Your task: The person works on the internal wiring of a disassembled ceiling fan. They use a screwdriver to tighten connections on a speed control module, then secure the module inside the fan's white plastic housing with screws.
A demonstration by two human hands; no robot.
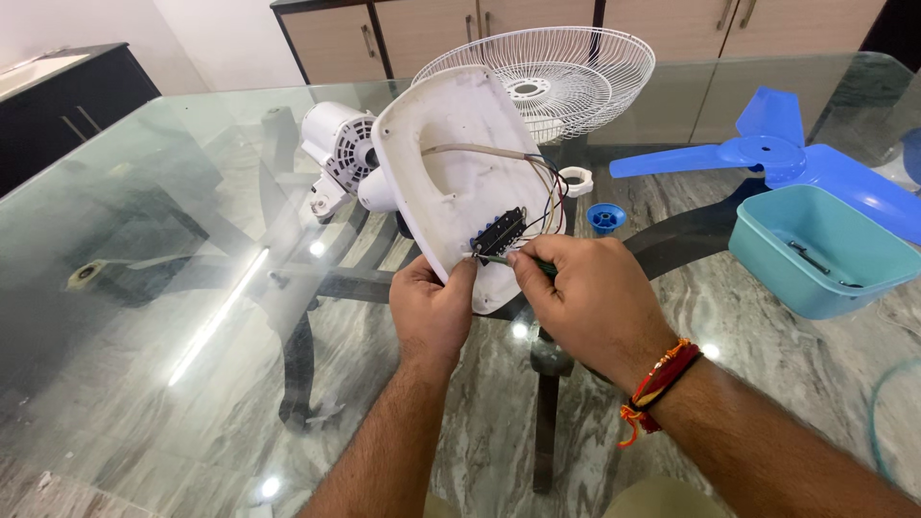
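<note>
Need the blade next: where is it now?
In the head view the blue blade lies at the far right of the glass table, just behind the teal tub and right of the grille.

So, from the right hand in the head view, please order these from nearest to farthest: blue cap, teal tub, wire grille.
From the right hand:
1. Blue cap, just beyond the hand on the glass.
2. Teal tub, out to the right.
3. Wire grille, at the far side of the table, behind the white base.
</note>
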